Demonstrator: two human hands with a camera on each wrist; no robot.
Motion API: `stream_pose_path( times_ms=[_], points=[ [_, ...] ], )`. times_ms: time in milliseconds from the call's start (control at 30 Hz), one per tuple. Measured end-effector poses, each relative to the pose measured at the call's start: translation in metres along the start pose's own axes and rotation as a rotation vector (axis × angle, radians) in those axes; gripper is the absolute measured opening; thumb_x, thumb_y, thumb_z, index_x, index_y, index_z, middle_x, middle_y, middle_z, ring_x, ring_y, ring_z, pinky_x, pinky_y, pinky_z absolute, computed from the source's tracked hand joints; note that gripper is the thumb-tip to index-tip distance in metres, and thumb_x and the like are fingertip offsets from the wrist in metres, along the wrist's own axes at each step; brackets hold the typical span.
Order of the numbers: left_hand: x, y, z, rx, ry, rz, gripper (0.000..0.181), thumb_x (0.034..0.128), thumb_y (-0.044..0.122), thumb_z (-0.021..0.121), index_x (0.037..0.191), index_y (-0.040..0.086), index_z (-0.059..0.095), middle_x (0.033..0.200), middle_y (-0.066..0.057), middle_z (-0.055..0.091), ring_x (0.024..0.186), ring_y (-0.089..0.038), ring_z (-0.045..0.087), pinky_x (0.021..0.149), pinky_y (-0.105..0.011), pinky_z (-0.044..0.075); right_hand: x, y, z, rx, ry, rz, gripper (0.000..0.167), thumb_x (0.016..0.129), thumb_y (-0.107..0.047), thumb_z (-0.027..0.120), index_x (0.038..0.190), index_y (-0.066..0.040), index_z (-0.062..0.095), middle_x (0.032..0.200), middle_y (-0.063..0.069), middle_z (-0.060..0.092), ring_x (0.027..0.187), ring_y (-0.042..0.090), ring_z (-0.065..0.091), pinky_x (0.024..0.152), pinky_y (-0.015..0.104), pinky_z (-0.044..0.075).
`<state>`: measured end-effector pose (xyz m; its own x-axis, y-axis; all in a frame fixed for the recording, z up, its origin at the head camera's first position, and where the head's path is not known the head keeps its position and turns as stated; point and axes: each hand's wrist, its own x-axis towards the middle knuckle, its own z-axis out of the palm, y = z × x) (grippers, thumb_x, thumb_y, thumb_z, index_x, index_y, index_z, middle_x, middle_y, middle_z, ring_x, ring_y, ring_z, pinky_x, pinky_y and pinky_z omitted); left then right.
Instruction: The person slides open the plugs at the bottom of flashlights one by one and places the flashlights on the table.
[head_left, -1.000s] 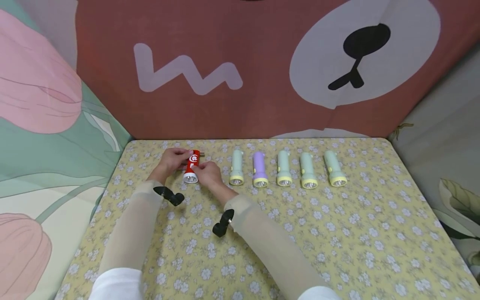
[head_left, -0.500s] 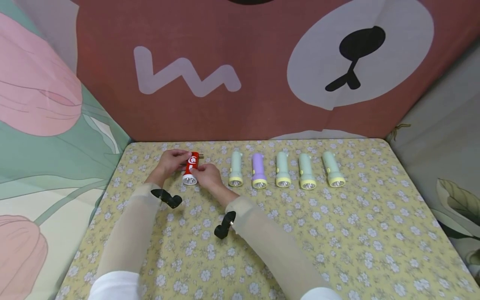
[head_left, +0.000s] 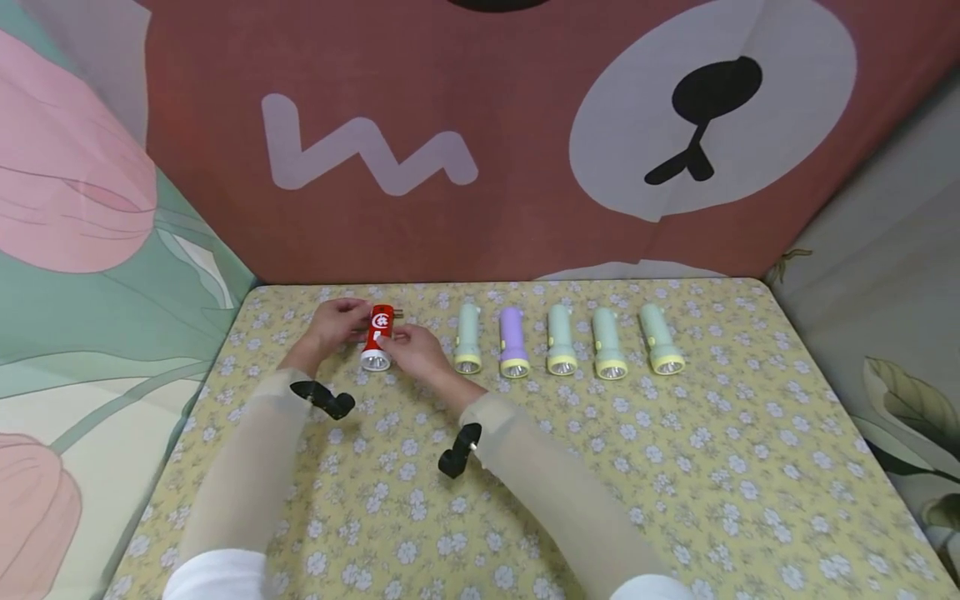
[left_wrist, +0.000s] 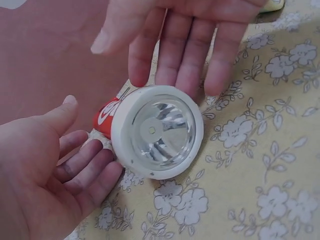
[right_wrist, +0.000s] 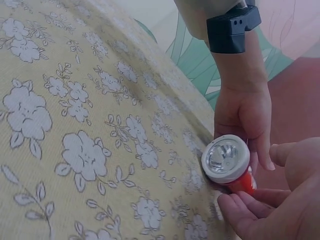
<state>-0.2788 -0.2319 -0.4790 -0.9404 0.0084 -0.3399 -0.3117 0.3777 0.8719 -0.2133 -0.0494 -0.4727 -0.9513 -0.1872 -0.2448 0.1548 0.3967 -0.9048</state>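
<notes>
A red flashlight (head_left: 379, 327) with a white head lies on the flowered tabletop, its lens toward me and two metal prongs poking out at its far right side. On its left is my left hand (head_left: 336, 323), fingertips close against the body and thumb lifted off, as the left wrist view shows. From the right, my right hand (head_left: 417, 348) reaches beside it with fairly straight fingers, its thumb free of the flashlight in the wrist views. The white flashlight head (left_wrist: 159, 132) sits between the two hands. Whether the fingertips touch it is hard to tell.
To the right, several flashlights lie in a row: pale green ones, such as the nearest green flashlight (head_left: 467, 337), and one purple flashlight (head_left: 513, 342). A printed cloth wall (head_left: 337, 242) rises behind the table. Wrist cameras (head_left: 459, 450) stick out from both forearms.
My left thumb has come off the red flashlight and the left hand has drawn slightly left. The flashlight stays in place on the table; the head view has shifted a little.
</notes>
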Motion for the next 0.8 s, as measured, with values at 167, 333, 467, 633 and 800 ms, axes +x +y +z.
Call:
stream_pose_path(
  times_ms=[167,333,467,633,800],
  points=[
    [-0.009,0.005,-0.008,0.039,0.005,0.040,0.054,0.1084,0.034,0.050,0.145,-0.006,0.048,0.136,-0.030,0.058,0.120,-0.038,0.060,0.097,-0.044,0.056,-0.005,-0.004,-0.005,-0.072,-0.011,-0.061,0.052,0.102,-0.040,0.061,0.144,-0.010,0.058,0.134,0.009,0.065,0.120,0.024,0.062,0.095,0.039,0.054],
    [-0.018,0.011,-0.016,0.064,0.003,0.090,0.059,0.1096,0.037,0.045,0.145,-0.010,0.047,0.139,-0.031,0.055,0.124,-0.043,0.057,0.101,-0.050,0.052,-0.012,-0.006,-0.014,-0.164,-0.036,-0.148,0.055,0.103,-0.041,0.059,0.150,-0.012,0.052,0.145,0.008,0.058,0.123,0.026,0.060,0.098,0.044,0.053],
    [-0.025,0.015,-0.020,0.096,-0.015,0.106,0.063,0.1095,0.041,0.044,0.147,-0.009,0.044,0.143,-0.030,0.052,0.130,-0.042,0.053,0.106,-0.053,0.048,-0.017,-0.006,-0.021,-0.198,-0.084,-0.183,0.060,0.104,-0.044,0.056,0.153,-0.012,0.047,0.150,0.009,0.054,0.125,0.026,0.060,0.100,0.044,0.052],
    [-0.033,0.018,-0.022,0.131,-0.042,0.142,0.060,0.1098,0.040,0.044,0.147,-0.008,0.044,0.145,-0.029,0.050,0.132,-0.043,0.051,0.109,-0.055,0.045,-0.024,-0.010,-0.029,-0.287,-0.112,-0.216,0.065,0.105,-0.046,0.054,0.157,-0.010,0.040,0.156,0.011,0.045,0.138,0.028,0.049,0.112,0.045,0.043],
    [-0.042,0.020,-0.021,0.214,-0.044,0.196,0.059,0.1100,0.039,0.044,0.150,-0.005,0.043,0.148,-0.028,0.047,0.134,-0.044,0.048,0.111,-0.057,0.042,-0.031,-0.011,-0.037,-0.421,-0.103,-0.276,0.069,0.105,-0.046,0.055,0.159,-0.008,0.035,0.161,0.015,0.037,0.149,0.032,0.031,0.121,0.047,0.030]
  ],
)
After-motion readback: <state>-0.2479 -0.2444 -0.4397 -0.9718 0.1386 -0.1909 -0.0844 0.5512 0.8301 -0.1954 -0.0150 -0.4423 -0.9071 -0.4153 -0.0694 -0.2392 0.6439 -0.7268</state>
